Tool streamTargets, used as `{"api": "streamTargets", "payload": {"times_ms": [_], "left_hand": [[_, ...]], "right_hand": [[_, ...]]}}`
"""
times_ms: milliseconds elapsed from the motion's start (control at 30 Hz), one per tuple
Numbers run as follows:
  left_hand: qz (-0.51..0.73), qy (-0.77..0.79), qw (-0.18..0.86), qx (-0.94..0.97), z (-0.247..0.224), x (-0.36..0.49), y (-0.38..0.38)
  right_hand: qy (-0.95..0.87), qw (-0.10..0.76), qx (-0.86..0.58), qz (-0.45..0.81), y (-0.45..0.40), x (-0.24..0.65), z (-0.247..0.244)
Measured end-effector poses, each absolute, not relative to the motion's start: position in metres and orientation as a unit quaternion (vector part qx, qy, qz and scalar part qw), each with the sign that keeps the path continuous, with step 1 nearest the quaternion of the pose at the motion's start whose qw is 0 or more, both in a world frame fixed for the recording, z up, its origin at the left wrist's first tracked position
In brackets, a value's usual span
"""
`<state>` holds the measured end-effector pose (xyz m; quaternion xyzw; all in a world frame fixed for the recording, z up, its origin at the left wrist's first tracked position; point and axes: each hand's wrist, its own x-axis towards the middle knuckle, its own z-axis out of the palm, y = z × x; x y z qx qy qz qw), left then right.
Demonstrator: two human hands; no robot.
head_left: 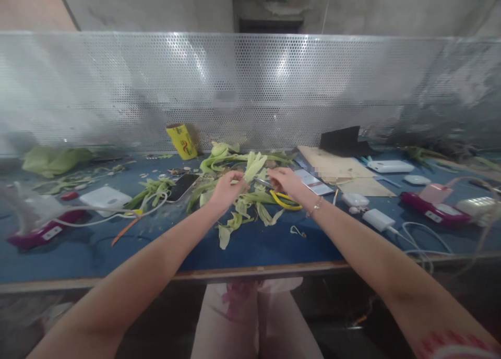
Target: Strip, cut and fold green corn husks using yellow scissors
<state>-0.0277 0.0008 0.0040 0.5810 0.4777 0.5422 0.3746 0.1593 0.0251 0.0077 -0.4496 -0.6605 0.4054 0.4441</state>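
Note:
My left hand point(228, 188) is closed on a pale green leafy strip point(254, 167), which looks like a piece of corn husk and points up and away from me. Close beside it, the fingers of my right hand point(282, 179) are closed on a slim silver metal tool point(264, 182). The tool's tip lies near the strip; its exact kind is not clear. Beneath and behind both hands spreads a heap of green husks and leaves point(235, 220). A yellow loop point(285, 201) lies just below my right hand.
A dark-screened phone point(182, 187) and a white box-like device point(105, 200) lie on the left. A yellow tube point(182, 141) stands before the perforated metal screen point(152, 87). To the right are a lit-screen device point(314, 182), cardboard point(340, 166), a charger point(379, 219) and a purple power strip point(434, 210).

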Motion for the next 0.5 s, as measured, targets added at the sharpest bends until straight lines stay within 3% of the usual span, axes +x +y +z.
{"api": "streamTargets", "payload": {"times_ms": [100,233,500], "left_hand": [[0.537,0.477,0.335,0.610,0.003,-0.028,0.000],[0.497,0.480,0.292,0.661,0.002,-0.027,-0.001],[0.485,0.406,0.432,0.643,-0.002,-0.023,-0.001]], "right_hand": [[-0.666,0.396,-0.386,0.501,0.019,0.149,0.003],[-0.618,0.470,-0.324,0.541,0.012,0.135,0.000],[-0.553,0.499,-0.267,0.611,0.006,0.132,0.004]]}}
